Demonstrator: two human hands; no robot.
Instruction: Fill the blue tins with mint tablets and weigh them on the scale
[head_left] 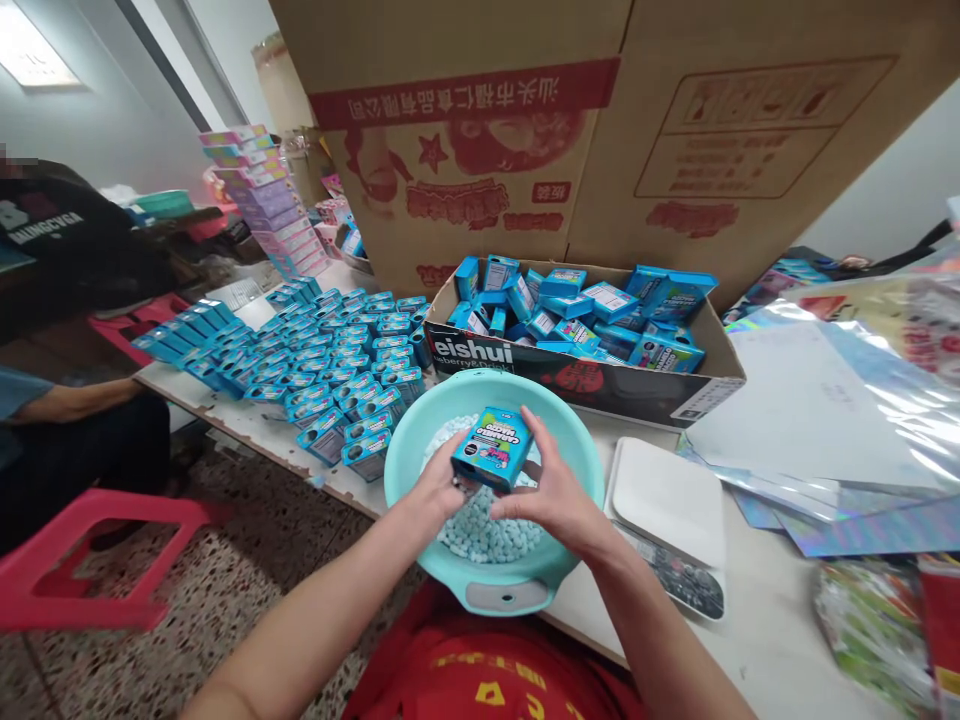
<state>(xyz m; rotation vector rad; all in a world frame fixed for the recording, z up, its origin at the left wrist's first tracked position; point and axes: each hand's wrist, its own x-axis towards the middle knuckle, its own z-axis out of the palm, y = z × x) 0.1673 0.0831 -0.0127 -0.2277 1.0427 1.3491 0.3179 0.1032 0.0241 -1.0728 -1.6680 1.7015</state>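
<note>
A small blue carton (493, 446) with printed lettering is held between my two hands, above a turquoise basin (577, 440). My left hand (439, 488) grips the carton's left side. On its right side are the fingers of my right hand (551, 485), with the thumb lower down over the basin. Small pale blue candies (491, 535) lie in the basin below the carton. Behind the basin, an open cardboard box (622, 385) holds many blue cartons (566, 305) in a jumble. Rows of upright blue cartons (330, 350) stand to the left.
A white scale (667, 500) sits right of the basin, near shiny plastic sheets (817, 430). Large cardboard (585, 150) rises behind the box. Stacked pink and purple boxes (266, 200) stand back left. A seated person (75, 240) and a red stool (97, 500) are at left.
</note>
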